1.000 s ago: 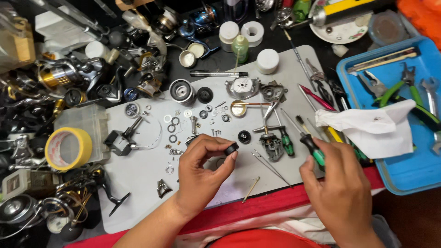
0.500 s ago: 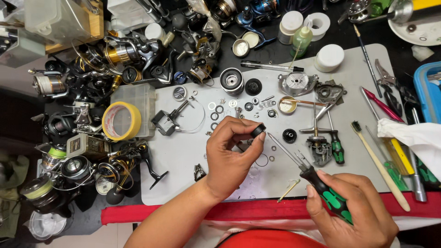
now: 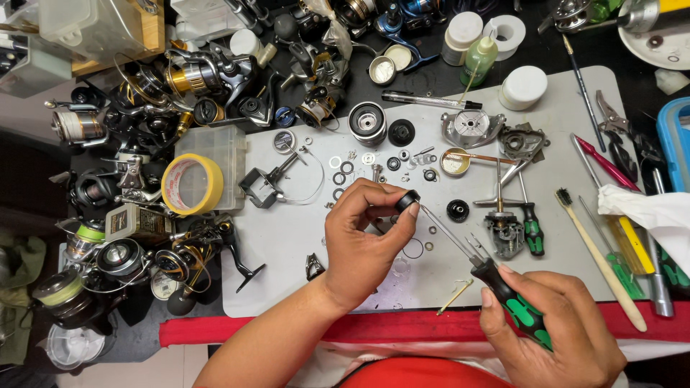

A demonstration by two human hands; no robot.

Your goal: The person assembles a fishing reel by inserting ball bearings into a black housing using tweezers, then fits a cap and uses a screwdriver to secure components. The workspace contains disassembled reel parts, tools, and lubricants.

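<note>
The left hand [image 3: 363, 241] pinches a small black round reel part [image 3: 407, 200] between thumb and fingertips, held just above the grey work mat [image 3: 287, 237] near the middle of the worktop. The right hand [image 3: 557, 330] is clenched around the black-and-green plastic handle of a slim screwdriver [image 3: 496, 276], whose thin metal shaft slants up and left so that its tip meets the part.

The part looks light, hard and smooth, small enough to slip from a loose pinch, so a hold by its rim, as the left hand has it, seems the surest. The screwdriver looks stiff and light, best gripped on its ribbed handle.

Loose washers and rings lie scattered on the mat beyond the left hand. A small round open tin [image 3: 454, 162] sits further away, just right of them, holding something pale that cannot be told. A clear plastic compartment box [image 3: 219, 154] stands at the mat's left edge with a roll of yellow tape [image 3: 190, 185] leaning on it; its contents are not clear. A small green squeeze bottle [image 3: 479, 61] stands at the far side, and a blue plastic tray [image 3: 675, 140] at the far right edge
</note>
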